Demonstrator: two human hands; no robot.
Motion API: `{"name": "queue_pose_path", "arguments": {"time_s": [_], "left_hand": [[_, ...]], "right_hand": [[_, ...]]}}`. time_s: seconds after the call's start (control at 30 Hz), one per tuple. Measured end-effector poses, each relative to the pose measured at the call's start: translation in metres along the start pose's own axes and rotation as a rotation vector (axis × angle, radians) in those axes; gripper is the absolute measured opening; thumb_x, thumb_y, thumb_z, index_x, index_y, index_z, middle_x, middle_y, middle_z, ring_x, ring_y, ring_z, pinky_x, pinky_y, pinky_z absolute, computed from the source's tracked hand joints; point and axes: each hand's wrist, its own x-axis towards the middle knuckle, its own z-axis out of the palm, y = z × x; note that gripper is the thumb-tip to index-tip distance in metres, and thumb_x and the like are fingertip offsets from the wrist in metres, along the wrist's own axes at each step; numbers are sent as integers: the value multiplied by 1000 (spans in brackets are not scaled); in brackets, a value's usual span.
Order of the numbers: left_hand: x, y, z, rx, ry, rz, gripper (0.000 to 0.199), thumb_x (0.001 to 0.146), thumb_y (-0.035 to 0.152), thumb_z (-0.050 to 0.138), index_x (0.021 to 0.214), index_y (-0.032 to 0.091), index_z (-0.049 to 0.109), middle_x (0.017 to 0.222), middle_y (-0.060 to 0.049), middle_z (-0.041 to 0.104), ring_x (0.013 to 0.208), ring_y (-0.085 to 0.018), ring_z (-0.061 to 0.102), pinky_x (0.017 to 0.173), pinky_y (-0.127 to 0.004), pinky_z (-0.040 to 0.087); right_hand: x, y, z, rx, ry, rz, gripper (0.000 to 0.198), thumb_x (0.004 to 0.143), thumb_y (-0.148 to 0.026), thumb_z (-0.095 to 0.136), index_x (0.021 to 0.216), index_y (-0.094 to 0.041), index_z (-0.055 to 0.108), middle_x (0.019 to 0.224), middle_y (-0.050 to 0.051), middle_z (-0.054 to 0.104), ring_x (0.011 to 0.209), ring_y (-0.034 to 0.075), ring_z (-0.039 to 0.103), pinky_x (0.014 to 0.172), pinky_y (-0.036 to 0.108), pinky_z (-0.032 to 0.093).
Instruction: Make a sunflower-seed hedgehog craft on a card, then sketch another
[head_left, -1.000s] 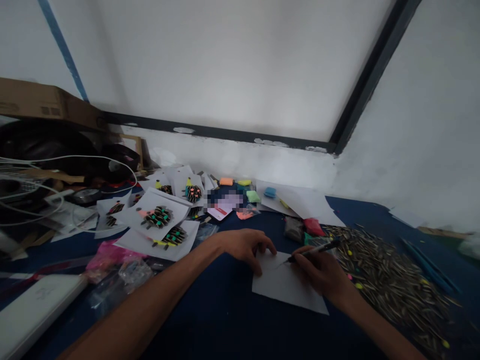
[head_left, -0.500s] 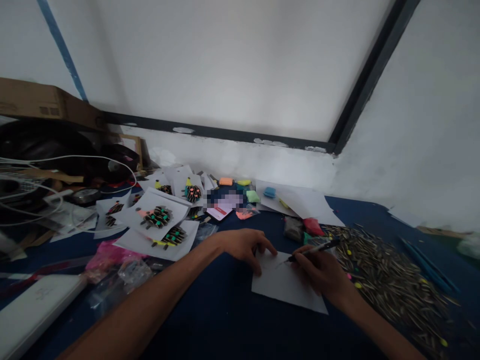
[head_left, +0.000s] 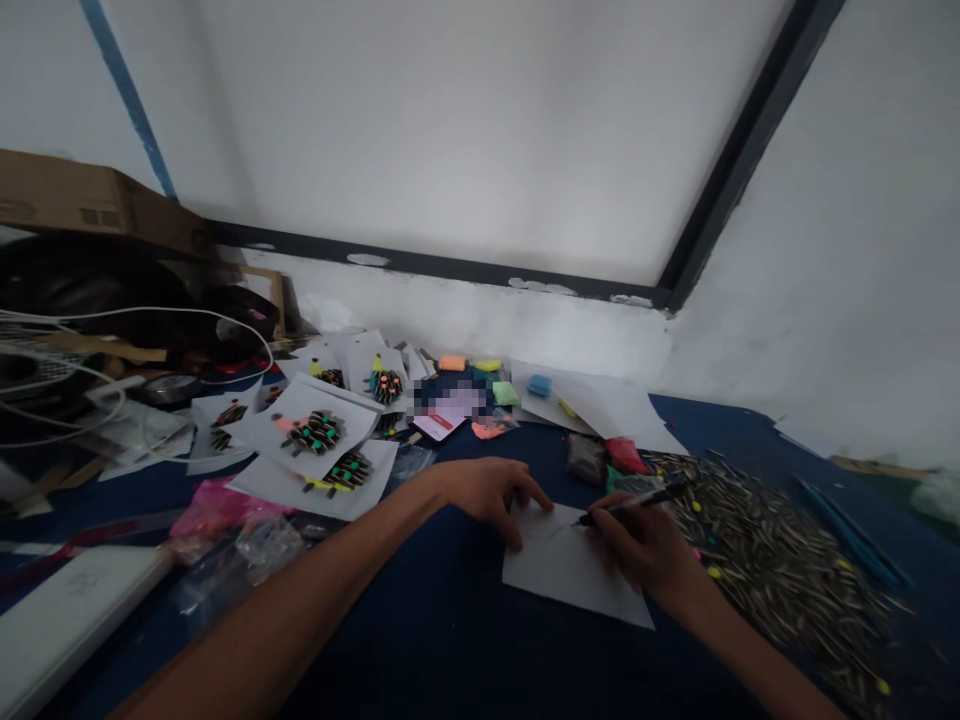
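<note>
A white sheet of paper (head_left: 570,575) lies on the dark blue tabletop in front of me. My left hand (head_left: 491,492) rests at its upper left, fingers apart, with thumb and fingertips touching the sheet. In my right hand (head_left: 637,545) is a dark pen (head_left: 646,496), its tip at the paper's upper middle. A faint curved line runs on the sheet to the left of the tip. Part of the paper's right side is hidden under my right hand.
Sunflower seeds (head_left: 780,560) are heaped at the right, beside a blue tool (head_left: 851,530). Papers with seed-and-clay hedgehogs (head_left: 315,432) lie at the left. Colourful clay packets (head_left: 540,384) and a phone (head_left: 439,424) sit farther back. A white box (head_left: 82,610) stands front left.
The pen tip has shifted slightly to the right, and the faint line beside it looks longer. My left hand stays in place on the paper.
</note>
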Motion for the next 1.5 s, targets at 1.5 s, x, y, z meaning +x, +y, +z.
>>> {"name": "queue_pose_path", "arguments": {"time_s": [1.5], "left_hand": [[-1, 4, -1, 10, -8, -11, 64, 62, 29, 82, 123, 24, 62, 90, 0, 45, 76, -12, 49, 66, -22, 40]], "right_hand": [[-15, -11, -12, -186, 94, 31, 52, 82, -59, 41, 51, -20, 56, 48, 4, 58, 44, 16, 52, 47, 29, 39]]}}
